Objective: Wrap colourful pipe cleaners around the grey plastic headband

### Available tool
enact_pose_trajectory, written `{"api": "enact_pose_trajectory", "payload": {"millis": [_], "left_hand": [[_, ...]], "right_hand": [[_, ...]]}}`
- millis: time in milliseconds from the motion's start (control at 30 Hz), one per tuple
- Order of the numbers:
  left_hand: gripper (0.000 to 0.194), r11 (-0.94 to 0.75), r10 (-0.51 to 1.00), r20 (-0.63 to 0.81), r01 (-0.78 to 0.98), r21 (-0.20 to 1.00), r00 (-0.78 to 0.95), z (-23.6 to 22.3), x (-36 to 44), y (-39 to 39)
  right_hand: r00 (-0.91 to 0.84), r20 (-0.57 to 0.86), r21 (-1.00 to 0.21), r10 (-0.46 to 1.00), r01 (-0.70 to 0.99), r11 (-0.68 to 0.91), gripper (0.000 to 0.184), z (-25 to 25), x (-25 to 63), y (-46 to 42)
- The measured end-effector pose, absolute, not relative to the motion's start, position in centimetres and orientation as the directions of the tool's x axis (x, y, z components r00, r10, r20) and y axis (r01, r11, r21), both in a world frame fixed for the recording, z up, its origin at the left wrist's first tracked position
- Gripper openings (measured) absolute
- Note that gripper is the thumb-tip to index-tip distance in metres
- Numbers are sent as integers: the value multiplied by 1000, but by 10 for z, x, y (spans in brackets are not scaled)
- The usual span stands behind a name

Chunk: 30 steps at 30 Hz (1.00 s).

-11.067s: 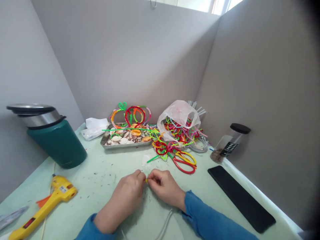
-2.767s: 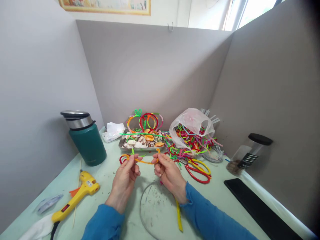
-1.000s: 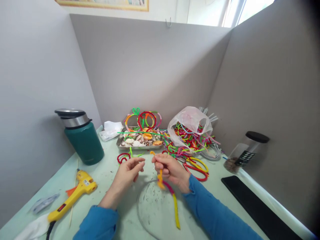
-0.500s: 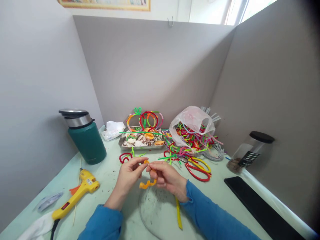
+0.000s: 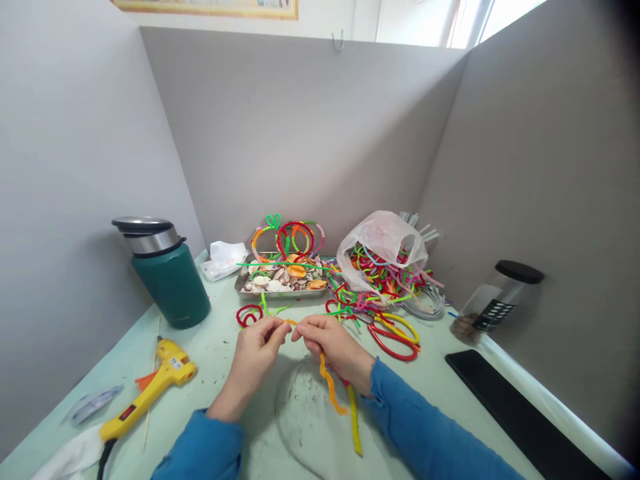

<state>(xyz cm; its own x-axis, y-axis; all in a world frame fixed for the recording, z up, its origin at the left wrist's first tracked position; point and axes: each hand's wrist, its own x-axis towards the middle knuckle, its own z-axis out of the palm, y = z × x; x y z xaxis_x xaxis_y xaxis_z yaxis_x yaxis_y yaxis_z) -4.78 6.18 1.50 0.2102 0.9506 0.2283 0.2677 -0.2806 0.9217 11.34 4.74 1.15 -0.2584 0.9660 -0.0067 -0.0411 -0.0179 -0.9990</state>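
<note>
My left hand (image 5: pixel 256 350) and my right hand (image 5: pixel 333 345) meet fingertip to fingertip above the pale green table (image 5: pixel 215 347). Both pinch the top of an orange pipe cleaner (image 5: pixel 330 387) that hangs down in a wavy line from my right fingers. A yellow and pink pipe cleaner (image 5: pixel 354 421) lies under my right wrist. Beneath the hands a thin grey wire hoop (image 5: pixel 280 427) lies flat on the table. A red pipe cleaner loop (image 5: pixel 249 315) with a green stem lies just beyond my left hand.
A steel tray of shells (image 5: pixel 283 281) and pipe cleaner rings stands at the back. A plastic bag with colourful pipe cleaners (image 5: pixel 383 263) lies right of it. A green flask (image 5: pixel 167 277), a yellow glue gun (image 5: pixel 145 400), a tipped jar (image 5: pixel 493 303) and a black slab (image 5: pixel 520 417) ring the hands.
The orange pipe cleaner, curled between my fingers half a second ago, now hangs longer and straighter below my right hand. Both hands stay pinched together at its top.
</note>
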Motion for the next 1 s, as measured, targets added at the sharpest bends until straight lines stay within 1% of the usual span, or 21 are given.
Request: {"api": "enact_pose_trajectory", "payload": {"millis": [33,67,100,133,167,200,233,267,333,433,533,633,767,867,1000], "left_hand": [[24,-172,960,124,178,969,251,16,-49,62],[24,-37,948,12,74,997,318,16,-50,62],[22,107,912,-87,-29,994,401,17,-51,62],[20,241,861,-156,-118,963,484,18,-52,61],[18,349,812,-196,-188,918,550,19,-53,60],[17,425,774,-215,-238,874,595,20,-53,59],[17,463,758,-219,-270,844,615,22,-53,58],[17,465,764,-215,-288,837,609,23,-52,57],[19,391,818,-200,-266,881,540,25,-50,57],[26,186,918,-125,-131,974,376,23,-46,60],[30,-50,975,42,30,998,219,17,-44,63],[29,-262,962,237,212,941,139,12,-42,63],[18,-428,903,411,360,829,125,14,-44,58],[15,-510,856,493,398,763,153,18,-45,56],[14,-569,820,528,421,706,221,19,-45,57]], "right_hand": [[-215,77,-995,973,51,90,23,13,114,47],[-185,180,-966,966,152,209,22,14,116,47],[-171,287,-910,943,258,324,21,15,117,47],[-173,382,-836,908,353,420,21,16,118,46],[-187,450,-766,873,422,485,22,17,119,45],[-205,481,-720,853,463,517,23,17,120,45],[-217,482,-708,849,475,523,23,17,120,45],[-217,464,-726,859,463,509,24,17,120,45],[-183,383,-819,905,386,425,24,17,120,47],[-120,182,-961,976,190,202,24,17,118,50],[-101,23,-999,995,28,26,23,17,116,51],[-132,-81,-995,988,-51,-89,22,17,114,48],[-253,-171,-970,952,-127,-208,23,16,111,45],[-289,-182,-965,940,-133,-228,21,19,112,44],[-272,-180,-971,945,-107,-215,19,22,115,44]]}}
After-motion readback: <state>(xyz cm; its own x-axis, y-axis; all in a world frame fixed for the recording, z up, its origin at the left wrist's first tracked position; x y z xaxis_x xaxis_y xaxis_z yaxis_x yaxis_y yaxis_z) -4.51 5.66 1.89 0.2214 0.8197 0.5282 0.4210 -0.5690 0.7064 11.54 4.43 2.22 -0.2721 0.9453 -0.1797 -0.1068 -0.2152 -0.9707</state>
